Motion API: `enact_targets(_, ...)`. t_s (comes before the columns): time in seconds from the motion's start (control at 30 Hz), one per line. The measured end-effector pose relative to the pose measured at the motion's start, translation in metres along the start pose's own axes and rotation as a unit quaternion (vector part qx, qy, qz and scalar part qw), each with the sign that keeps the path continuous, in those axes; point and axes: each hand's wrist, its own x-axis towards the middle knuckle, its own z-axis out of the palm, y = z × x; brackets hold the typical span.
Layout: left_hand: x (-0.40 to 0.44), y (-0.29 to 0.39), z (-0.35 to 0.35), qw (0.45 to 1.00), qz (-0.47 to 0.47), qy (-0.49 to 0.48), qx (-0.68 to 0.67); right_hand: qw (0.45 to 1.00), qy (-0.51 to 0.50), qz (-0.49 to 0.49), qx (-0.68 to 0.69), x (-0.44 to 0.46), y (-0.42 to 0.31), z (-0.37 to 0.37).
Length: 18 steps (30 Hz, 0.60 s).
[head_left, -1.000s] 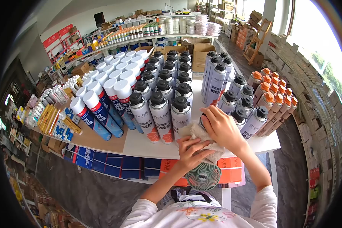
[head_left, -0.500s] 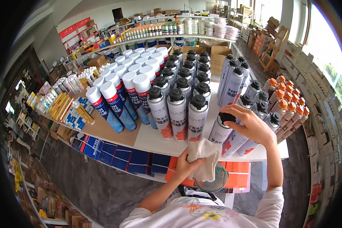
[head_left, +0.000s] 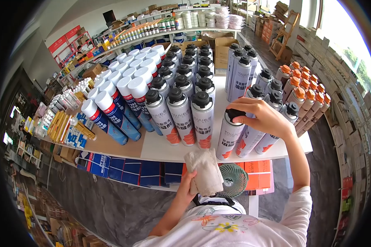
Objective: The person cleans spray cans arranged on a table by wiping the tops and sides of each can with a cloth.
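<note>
My left hand is closed around a folded off-white cloth, held in front of the table's near edge. My right hand grips the black cap of a silver-grey spray can from above. That can stands upright at the front edge, with orange-red shapes near its base. More cans of the same kind stand against its right side. To its left, past a strip of bare white tabletop, comes a block of matching black-capped cans in rows.
Blue cans with white caps fill the table's left part. Orange-capped cans stand at the right. A green fan sits at my waist, below the edge. Blue boxes and orange boxes lie underneath.
The cloth in my left hand has moved down and left, away from the cans. My right hand stays on the same can's cap. The whole view has shifted slightly.
</note>
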Motion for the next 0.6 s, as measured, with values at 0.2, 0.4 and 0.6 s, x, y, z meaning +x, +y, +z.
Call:
enact_targets(0.2,0.007,0.007,0.000,0.990,0.060,-0.118,-0.047,1.000,0.005,0.001,0.000,-0.001,-0.001,0.001)
enact_targets(0.4,0.010,0.015,-0.016,0.993,0.075,-0.079,-0.053,0.999,0.026,-0.028,-0.027,-0.001,-0.004,0.004)
enact_targets(0.6,0.018,0.040,0.027,0.978,0.183,-0.089,0.053,1.000,0.010,-0.004,-0.028,-0.001,-0.005,0.002)
